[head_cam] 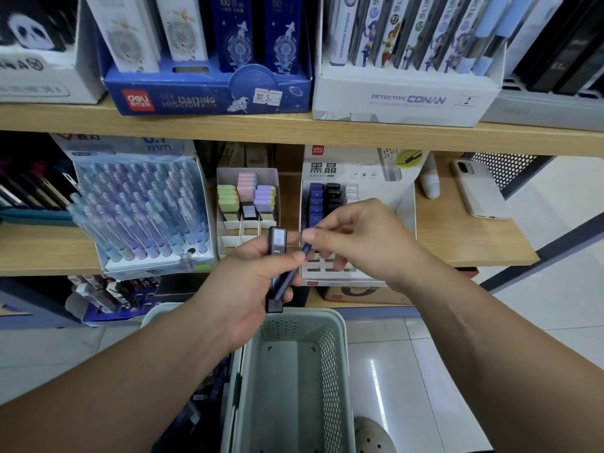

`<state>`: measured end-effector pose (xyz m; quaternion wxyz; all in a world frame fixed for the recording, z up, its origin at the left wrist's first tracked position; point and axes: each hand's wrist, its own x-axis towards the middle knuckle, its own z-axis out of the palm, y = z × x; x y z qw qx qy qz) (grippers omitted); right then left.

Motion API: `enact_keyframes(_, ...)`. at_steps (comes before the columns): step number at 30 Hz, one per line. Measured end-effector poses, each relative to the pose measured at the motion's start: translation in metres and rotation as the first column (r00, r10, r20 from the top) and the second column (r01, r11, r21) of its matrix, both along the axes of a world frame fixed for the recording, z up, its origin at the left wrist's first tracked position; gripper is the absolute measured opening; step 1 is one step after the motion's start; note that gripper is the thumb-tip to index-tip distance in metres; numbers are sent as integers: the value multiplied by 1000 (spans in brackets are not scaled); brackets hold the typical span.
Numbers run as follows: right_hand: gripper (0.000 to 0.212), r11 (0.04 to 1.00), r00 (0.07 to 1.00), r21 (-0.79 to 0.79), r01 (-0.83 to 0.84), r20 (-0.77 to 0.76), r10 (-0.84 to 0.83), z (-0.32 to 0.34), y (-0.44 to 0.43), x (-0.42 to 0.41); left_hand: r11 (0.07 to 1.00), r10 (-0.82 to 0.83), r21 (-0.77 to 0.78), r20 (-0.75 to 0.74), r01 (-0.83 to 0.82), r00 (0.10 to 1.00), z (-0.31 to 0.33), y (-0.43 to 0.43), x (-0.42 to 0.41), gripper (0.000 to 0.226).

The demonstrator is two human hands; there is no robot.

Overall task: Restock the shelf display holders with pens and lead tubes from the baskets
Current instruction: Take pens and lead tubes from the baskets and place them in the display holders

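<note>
My left hand [253, 282] grips two slim lead tubes in front of the middle shelf: a black lead tube [276, 253] standing upright and a blue lead tube [294, 273] slanting up to the right. My right hand [362, 237] pinches the blue tube's top end between thumb and forefinger. Right behind my hands stands the white lead display holder [359, 178], with blue and black tubes in its upper slots and bare slots lower down. Below my hands a pale green basket [336, 354] shows a bare bottom.
A holder of pastel pens [143, 210] stands to the left, and a small holder of pastel erasers [248, 197] sits in the middle. A white phone [478, 191] lies on the shelf at right. Boxed displays fill the upper shelf [294, 129]. A second basket holding dark items shows at lower left [209, 403].
</note>
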<state>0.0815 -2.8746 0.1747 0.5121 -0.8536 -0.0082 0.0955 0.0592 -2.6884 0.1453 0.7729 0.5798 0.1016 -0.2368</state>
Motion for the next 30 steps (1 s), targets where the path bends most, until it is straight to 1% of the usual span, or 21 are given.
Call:
enact_keyframes(3, 9, 995, 997, 87, 37, -66, -32, -2, 7, -2, 997, 46, 59, 34, -48, 998, 0, -3, -2, 23)
enact_keyframes(5, 2, 983, 993, 156, 96, -87, -83, -1, 8, 1, 995, 85, 42, -4, -85, 996, 0, -5, -1, 20)
enact_keyframes(7, 5, 968, 990, 204, 143, -41, -137, 0, 3, 5, 991, 127, -21, -74, -129, 989, 0, -6, 1, 25)
enact_keyframes(8, 7, 966, 986, 203, 157, 17, -164, 1, -1, 7, 987, 152, -40, -106, -157, 983, -1, -5, 2, 29)
enact_keyframes(10, 10, 977, 965, 125, 170, 177, -191, 0, -10, 10, 979, 200, -19, -144, -205, 969, -3, -3, 4, 33)
enact_keyframes(11, 11, 984, 949, 41, 171, 260, -176, -3, -13, 10, 975, 221, 9, -155, -222, 963, -5, -1, 5, 33)
enact_keyframes(12, 12, 984, 933, -63, 168, 333, -138, -6, -16, 10, 971, 238, 36, -168, -235, 957, -6, 1, 6, 33)
enact_keyframes(14, 14, 957, 902, -247, 154, 430, -35, -13, -16, 7, 969, 247, 71, -198, -237, 949, -8, 5, 7, 33)
enact_keyframes(16, 16, 930, 870, -341, 140, 491, 49, -18, -13, 5, 973, 228, 82, -214, -215, 950, -8, 6, 7, 31)
enact_keyframes(20, 16, 901, 813, -409, 143, 568, 128, -19, -8, 5, 983, 185, 66, -222, -174, 958, -6, 5, 6, 33)
enact_keyframes(25, 17, 892, 820, -439, 107, 546, 170, -16, -7, 5, 988, 148, -9, -229, -154, 962, -6, 11, 6, 39)
enact_keyframes(30, 21, 898, 804, -420, 130, 575, 153, -15, -5, 5, 990, 137, 33, -184, -134, 973, -6, 8, 6, 37)
